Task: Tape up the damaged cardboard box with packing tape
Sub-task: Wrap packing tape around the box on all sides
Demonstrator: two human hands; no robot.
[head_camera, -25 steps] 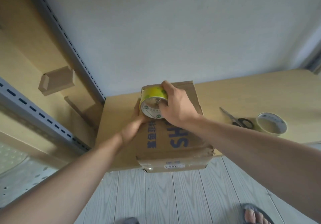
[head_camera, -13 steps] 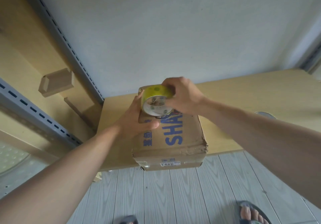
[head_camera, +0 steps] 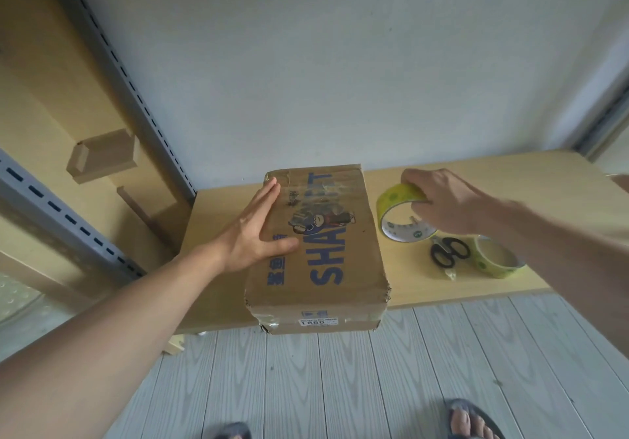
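Note:
A brown cardboard box [head_camera: 326,254] with blue lettering lies on the light wooden table [head_camera: 510,180], its crumpled near end jutting over the table's front edge. My left hand [head_camera: 258,231] lies flat on the box's top left side, fingers straight. My right hand [head_camera: 442,200] grips a yellow-green roll of packing tape [head_camera: 401,217] that stands on edge on the table just right of the box.
Black-handled scissors [head_camera: 449,251] and a second tape roll [head_camera: 497,261] lie on the table right of the held roll. A grey slotted shelf upright [head_camera: 136,84] and wooden panels stand at the left. Grey plank floor [head_camera: 340,387] and my sandalled feet are below.
My right hand has carried the tape roll off the box's top to the table at its right. My left hand has flattened on the box. The view has tilted up.

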